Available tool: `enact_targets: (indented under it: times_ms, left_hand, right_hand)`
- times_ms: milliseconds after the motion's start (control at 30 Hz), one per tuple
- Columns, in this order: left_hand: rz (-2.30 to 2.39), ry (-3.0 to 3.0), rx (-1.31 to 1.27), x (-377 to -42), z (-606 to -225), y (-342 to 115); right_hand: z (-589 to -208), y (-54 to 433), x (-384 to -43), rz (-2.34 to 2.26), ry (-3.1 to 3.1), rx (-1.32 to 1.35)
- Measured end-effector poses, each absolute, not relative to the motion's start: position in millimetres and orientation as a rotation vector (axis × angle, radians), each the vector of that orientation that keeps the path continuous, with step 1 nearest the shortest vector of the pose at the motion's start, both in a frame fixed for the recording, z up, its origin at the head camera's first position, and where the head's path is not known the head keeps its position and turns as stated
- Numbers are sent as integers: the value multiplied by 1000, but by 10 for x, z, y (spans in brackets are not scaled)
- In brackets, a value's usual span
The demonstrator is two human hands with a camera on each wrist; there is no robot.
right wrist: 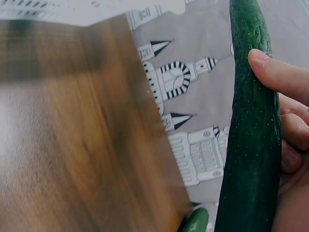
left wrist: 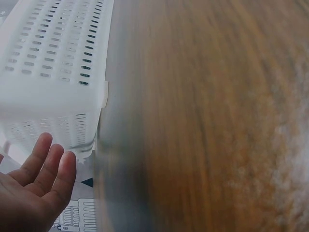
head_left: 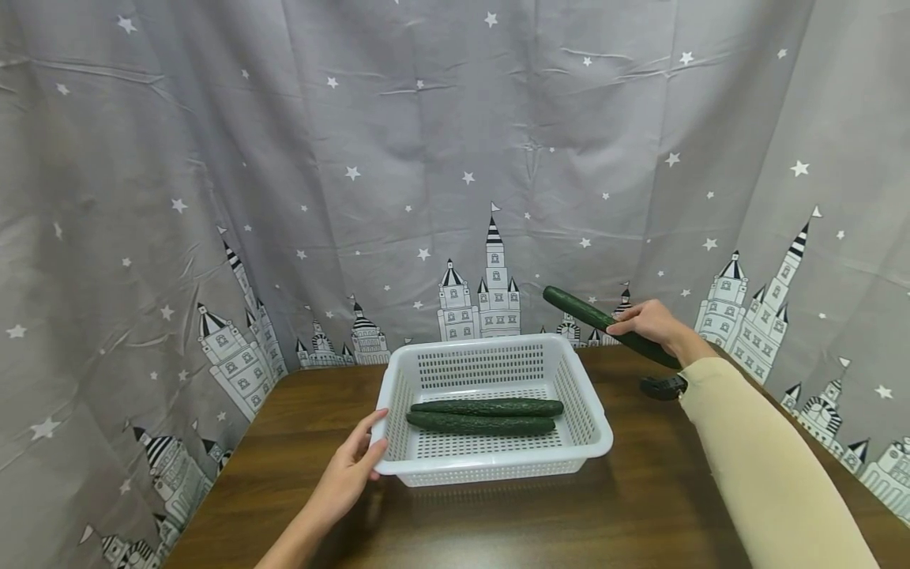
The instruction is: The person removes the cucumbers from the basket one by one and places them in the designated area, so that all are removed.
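Observation:
My right hand (head_left: 650, 324) holds a long dark green cucumber (head_left: 579, 308) up to the right of the white basket, thumb on one side and fingers on the other. The right wrist view shows the same cucumber (right wrist: 251, 125) close up, slanting past the thumb. Two more cucumbers (head_left: 486, 407) lie side by side across the floor of the white perforated plastic basket (head_left: 498, 458). At the basket's left side, my left hand (head_left: 348, 474) grips the rim, thumb over the near left corner. Its fingers (left wrist: 65, 179) show beside the basket's wall in the left wrist view.
The basket stands on a brown wooden table (head_left: 498, 521). A grey curtain (head_left: 398, 158) with stars and castles hangs behind and on both sides. By the right cuff is a small dark object (head_left: 657, 387). Another green tip (right wrist: 197, 221) shows low in the right wrist view.

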State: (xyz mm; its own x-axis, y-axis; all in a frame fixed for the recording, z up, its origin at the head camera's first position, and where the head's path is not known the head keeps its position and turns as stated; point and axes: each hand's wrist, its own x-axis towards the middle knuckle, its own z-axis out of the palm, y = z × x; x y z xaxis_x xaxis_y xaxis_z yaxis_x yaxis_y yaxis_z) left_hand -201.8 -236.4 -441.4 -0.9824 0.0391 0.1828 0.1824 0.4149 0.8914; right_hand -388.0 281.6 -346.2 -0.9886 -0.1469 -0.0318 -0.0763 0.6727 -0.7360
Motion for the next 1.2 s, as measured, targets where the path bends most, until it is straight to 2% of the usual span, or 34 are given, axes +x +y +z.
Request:
enact_targets:
  times_ms: [1200]
  left_hand:
    - [-1599, -2524, -219, -2029, -4439, -2378]
  right_hand:
    - [-4068, 3565, -3567, -1285, 2806, 85]
